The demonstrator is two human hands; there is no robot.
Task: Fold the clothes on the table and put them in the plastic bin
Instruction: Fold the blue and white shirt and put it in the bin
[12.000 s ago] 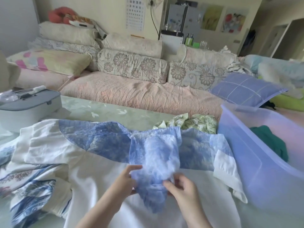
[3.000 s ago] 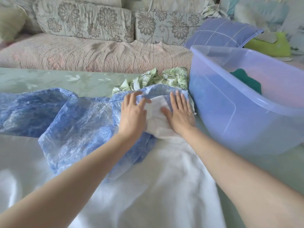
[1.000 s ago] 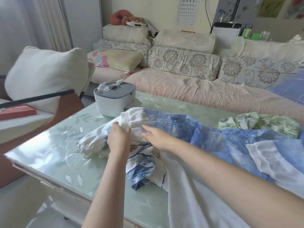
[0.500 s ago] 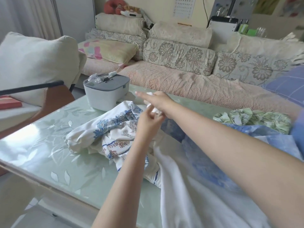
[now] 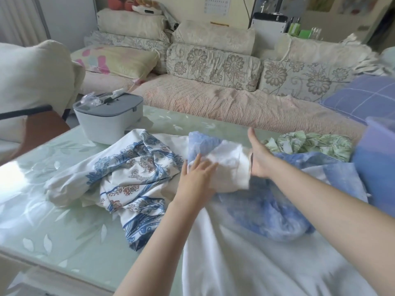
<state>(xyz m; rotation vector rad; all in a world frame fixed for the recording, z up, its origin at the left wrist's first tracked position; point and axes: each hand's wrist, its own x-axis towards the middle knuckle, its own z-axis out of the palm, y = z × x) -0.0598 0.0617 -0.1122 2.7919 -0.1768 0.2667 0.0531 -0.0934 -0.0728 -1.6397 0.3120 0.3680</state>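
table (image 5: 53,210): glossy, smooth | garment (image 5: 235,263): thin matt cloth | bin (image 5: 376,171): translucent plastic

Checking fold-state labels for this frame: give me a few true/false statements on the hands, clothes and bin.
1. The left hand presses flat on the blue-and-white garment. True.
2. The green leaf-print garment is in the plastic bin. False: it lies on the table, beside the bin.
3. A white box with a grey lid stands on the table. True.
4. The blue floral-print garment is neatly folded. False: it lies crumpled, left of the left hand.
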